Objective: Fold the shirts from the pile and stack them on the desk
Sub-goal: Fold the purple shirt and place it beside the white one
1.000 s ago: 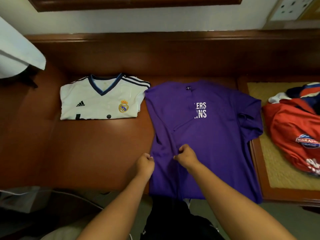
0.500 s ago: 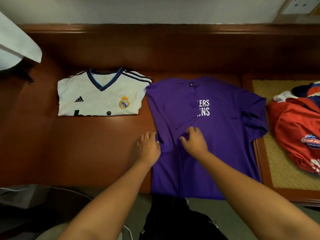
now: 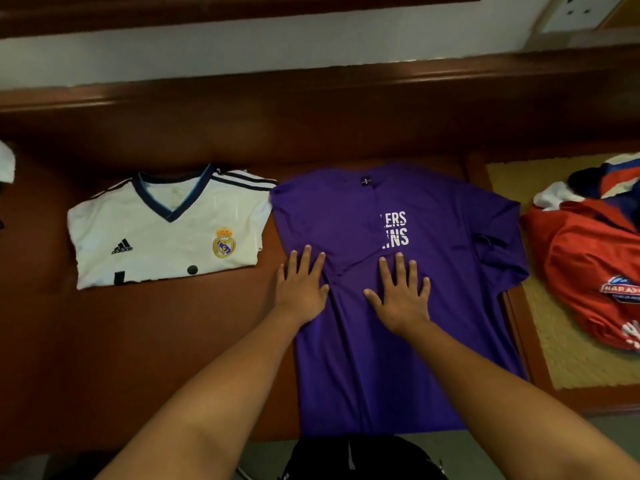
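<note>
A purple shirt (image 3: 433, 323) with white lettering lies flat on the brown desk (image 3: 156, 341), its left side folded inward over the front. My left hand (image 3: 301, 285) presses flat on the shirt's left edge, fingers straight. My right hand (image 3: 398, 292) presses flat on the folded part near the middle, fingers spread. A folded white football jersey (image 3: 166, 230) lies to the left of the purple shirt. A pile of red, white and blue shirts (image 3: 588, 265) sits at the right.
The pile rests on a woven tan mat (image 3: 561, 358) set in a wooden frame at the right. A raised wooden ledge (image 3: 311, 98) runs along the back of the desk. The purple shirt's hem hangs over the desk's front edge.
Both hands let go of the pinched fabric near the front edge, slid away from me up the shirt, and now lie flat with straight fingers.
</note>
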A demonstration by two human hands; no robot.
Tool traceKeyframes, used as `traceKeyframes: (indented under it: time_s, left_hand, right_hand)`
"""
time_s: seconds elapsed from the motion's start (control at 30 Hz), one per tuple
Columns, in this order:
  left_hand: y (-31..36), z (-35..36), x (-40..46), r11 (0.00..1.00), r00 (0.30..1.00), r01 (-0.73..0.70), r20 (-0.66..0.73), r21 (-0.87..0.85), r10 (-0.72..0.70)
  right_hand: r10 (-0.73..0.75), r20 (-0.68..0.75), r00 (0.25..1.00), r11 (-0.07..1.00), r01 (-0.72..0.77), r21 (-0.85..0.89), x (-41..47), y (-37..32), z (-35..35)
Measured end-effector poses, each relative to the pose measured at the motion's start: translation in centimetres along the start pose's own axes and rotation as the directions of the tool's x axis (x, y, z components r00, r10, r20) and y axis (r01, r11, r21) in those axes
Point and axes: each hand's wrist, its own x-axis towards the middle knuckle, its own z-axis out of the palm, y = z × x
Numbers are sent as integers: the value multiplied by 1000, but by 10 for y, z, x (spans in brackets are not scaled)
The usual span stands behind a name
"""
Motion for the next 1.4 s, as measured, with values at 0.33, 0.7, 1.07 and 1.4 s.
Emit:
traceKeyframes:
  time_s: [0.33, 0.7, 1.07, 1.4]
  left_hand:
    - [71, -32, 42, 992, 982, -124, -149, -21, 120]
    - [249, -33, 120, 899, 951, -294, -7, -324, 308]
    - [277, -48, 165, 718, 998, 58, 40, -694, -43]
    - [195, -122, 182, 635, 989, -23, -112, -772, -101]
  right_hand:
    - [201, -493, 846, 937, -21, 347, -6, 74, -70]
    - [381, -427, 820, 894, -209, 395, 1, 183, -72]
    - [267, -547, 793, 746, 189, 638, 3, 182, -75]
    - [8, -510, 860, 700, 359, 617, 24, 78, -102]
